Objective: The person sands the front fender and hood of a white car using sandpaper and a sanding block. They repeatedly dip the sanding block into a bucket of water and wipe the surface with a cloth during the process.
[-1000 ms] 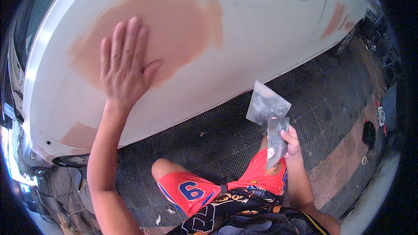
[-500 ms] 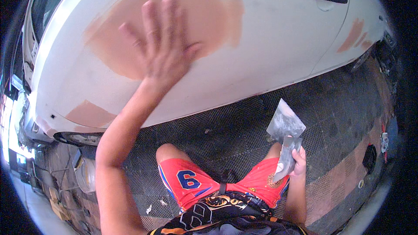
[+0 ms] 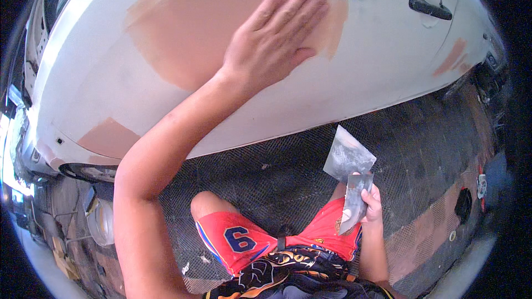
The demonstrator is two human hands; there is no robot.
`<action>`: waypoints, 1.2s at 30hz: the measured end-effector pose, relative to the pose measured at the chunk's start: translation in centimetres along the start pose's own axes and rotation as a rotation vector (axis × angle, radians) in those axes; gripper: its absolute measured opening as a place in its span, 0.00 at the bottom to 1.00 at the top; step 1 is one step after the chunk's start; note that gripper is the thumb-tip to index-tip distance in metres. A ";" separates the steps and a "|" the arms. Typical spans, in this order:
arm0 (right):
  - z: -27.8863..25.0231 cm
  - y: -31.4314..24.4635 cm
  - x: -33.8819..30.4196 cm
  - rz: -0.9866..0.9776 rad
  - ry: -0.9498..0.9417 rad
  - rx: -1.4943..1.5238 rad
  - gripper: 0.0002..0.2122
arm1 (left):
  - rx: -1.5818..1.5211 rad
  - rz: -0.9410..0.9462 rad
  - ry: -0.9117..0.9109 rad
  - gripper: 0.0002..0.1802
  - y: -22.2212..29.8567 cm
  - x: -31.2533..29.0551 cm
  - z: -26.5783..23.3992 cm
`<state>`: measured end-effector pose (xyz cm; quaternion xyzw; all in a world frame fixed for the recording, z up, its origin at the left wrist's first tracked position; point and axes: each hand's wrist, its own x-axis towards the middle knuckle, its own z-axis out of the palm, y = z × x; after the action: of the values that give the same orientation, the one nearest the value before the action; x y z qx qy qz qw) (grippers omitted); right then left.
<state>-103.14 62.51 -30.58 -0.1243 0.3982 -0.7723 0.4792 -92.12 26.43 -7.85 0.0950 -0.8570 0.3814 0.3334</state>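
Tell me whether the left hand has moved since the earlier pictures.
Yes, the left hand has moved rightward across the brown patch, toward the black door handle.

Red shorts: blue-and-white trim runs along the left outer edge; a pale-outlined blue numeral marks the left side, a round gold emblem the right. Black shirt, near: orange and grey graphics. Left hand, right hand: bare.
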 end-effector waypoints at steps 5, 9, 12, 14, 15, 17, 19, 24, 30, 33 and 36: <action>-1.9 0.2 0.4 0.036 -0.081 0.000 0.29 | 0.042 -0.040 -0.088 0.49 0.2 -3.0 -1.5; -4.7 1.5 1.8 0.056 -0.148 0.010 0.30 | 0.084 -0.082 -0.144 0.46 1.8 -7.6 -1.2; -1.5 -0.4 2.5 0.073 -0.274 -0.015 0.31 | 0.108 -0.171 -0.193 0.46 1.6 -11.7 -1.8; 1.9 -2.7 3.4 0.131 -0.388 -0.031 0.31 | 0.114 -0.338 -0.269 0.49 2.7 -14.3 -3.0; 4.2 -4.0 3.8 0.163 -0.404 -0.055 0.30 | -0.302 -0.521 -0.127 0.51 4.9 -14.7 -4.1; 8.2 -5.9 5.1 0.213 -0.484 -0.110 0.29 | -1.111 -0.774 0.143 0.53 9.9 -14.2 -6.1; 12.2 -6.8 6.6 0.302 -0.594 -0.196 0.26 | -1.906 -0.906 0.384 0.56 13.9 -14.0 -8.7; 16.6 -8.9 8.9 0.304 -0.748 -0.360 0.17 | -1.830 -1.714 0.855 0.19 13.3 -9.0 -12.2; 19.6 -13.2 12.5 -0.162 -0.679 -0.454 0.11 | -0.312 -0.611 -0.122 0.34 11.2 -7.9 -16.9; 20.0 -14.2 12.9 -0.432 -0.710 -0.507 0.10 | -0.167 -0.518 -0.290 0.35 14.1 -5.5 -16.9; 19.9 -17.5 15.1 -0.630 -0.545 -0.634 0.13 | -0.162 -0.500 -0.256 0.33 13.2 -4.8 -15.9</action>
<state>-110.69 43.88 -7.64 -0.5736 0.4164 -0.6601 0.2487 -85.97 46.50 -10.98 0.3235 -0.8698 0.2025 0.3127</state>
